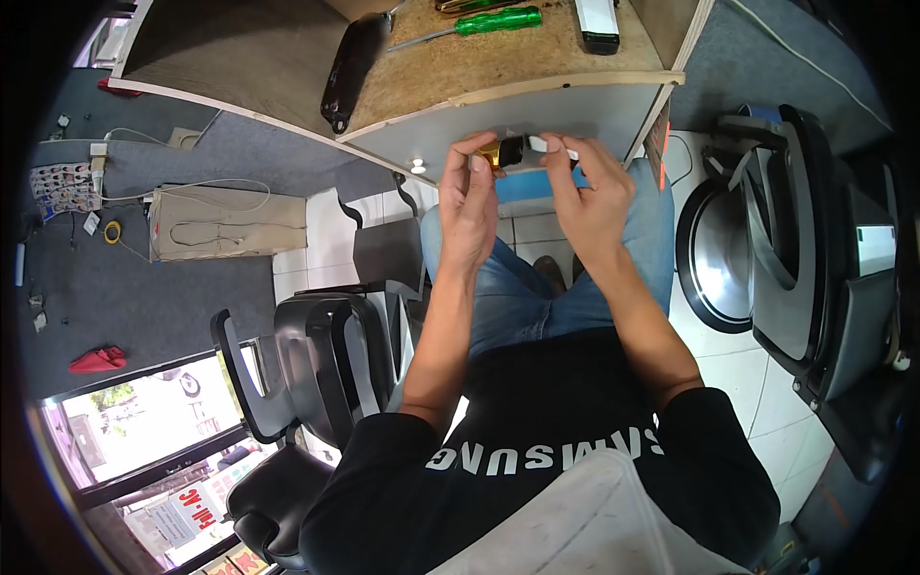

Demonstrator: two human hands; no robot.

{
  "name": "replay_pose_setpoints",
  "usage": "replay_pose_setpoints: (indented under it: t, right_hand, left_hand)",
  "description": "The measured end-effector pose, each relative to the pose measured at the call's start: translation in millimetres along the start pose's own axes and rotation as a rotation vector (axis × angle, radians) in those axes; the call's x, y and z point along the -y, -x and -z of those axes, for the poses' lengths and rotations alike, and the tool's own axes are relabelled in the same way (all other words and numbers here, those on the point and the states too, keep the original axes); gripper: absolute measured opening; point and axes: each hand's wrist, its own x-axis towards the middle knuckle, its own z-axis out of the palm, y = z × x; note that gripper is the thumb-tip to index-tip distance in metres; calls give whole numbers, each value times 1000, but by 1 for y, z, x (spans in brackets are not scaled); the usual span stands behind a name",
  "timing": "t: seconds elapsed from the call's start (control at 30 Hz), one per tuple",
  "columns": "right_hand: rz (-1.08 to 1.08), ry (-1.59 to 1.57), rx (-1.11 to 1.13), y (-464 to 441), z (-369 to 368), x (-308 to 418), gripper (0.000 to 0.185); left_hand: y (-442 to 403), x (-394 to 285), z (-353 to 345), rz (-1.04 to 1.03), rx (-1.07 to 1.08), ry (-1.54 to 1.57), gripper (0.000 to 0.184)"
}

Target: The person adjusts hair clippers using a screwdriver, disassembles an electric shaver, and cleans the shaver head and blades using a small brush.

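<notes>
My left hand (469,196) is closed on a small black and gold piece (502,153), held just in front of the wooden shelf's edge. Pinched in the fingers of my right hand (592,192) is a small white and dark piece (548,146), whose left end meets or nearly meets the black part. Both hands are raised above my lap, close together. What exactly the two pieces are is too small to tell.
Above my hands the wooden shelf (508,88) holds a green screwdriver (498,20), a black elongated case (353,72) and a white and black device (598,24). Black chairs (326,369) stand at the left. A round metal-topped stool (721,254) is at the right.
</notes>
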Motion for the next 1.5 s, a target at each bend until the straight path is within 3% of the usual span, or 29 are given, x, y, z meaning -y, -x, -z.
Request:
replay_pose_setpoints:
  t: [0.1,0.3,0.4,0.5,0.6,0.7,0.8,0.9,1.0,1.1,1.3,1.4,1.5]
  right_hand:
    - [64,-33,147,0,-2,-6,9]
    - [-79,-39,-18,1,-1,0,11]
    - [-8,-40,96,3,-2,-4,12]
    - [32,12,58,3,-9,-12,12]
    - [-133,-82,-60,2,-4,-3,12]
    - [-139,-85,33,0,1,-1,13]
    - [17,-1,143,-1,-2,-9,13]
    - [-22,1,-2,-4,-1,-3,13]
    - [-175,-109,70,-9,7,6,13]
    - [-99,-23,221,-11,8,-3,13]
    - [189,0,287,-15,5,-5,9]
    - [324,208,442,-19,14,0,10]
    - [336,242,570,-22,20,-3,9]
  left_hand:
    - [-1,1,-4,-25,11,17,37]
    - [-1,2,2,-15,0,6,35]
    - [-1,0,-2,-20,5,6,34]
    - [-2,2,-4,-35,26,-14,33]
    - [-1,1,-2,-46,8,-60,31]
    - [-1,1,-1,-51,-8,-35,31]
    - [-2,2,-3,-64,23,-4,31]
    - [-2,3,-2,-83,26,-50,31]
    - [-1,-3,-1,-80,32,-81,30]
    - [-2,-5,-4,-103,46,-110,30]
    - [0,-3,-4,-68,64,-34,29]
    - [0,-3,-1,-48,73,-51,30]
    - [0,-2,7,-27,94,-120,31]
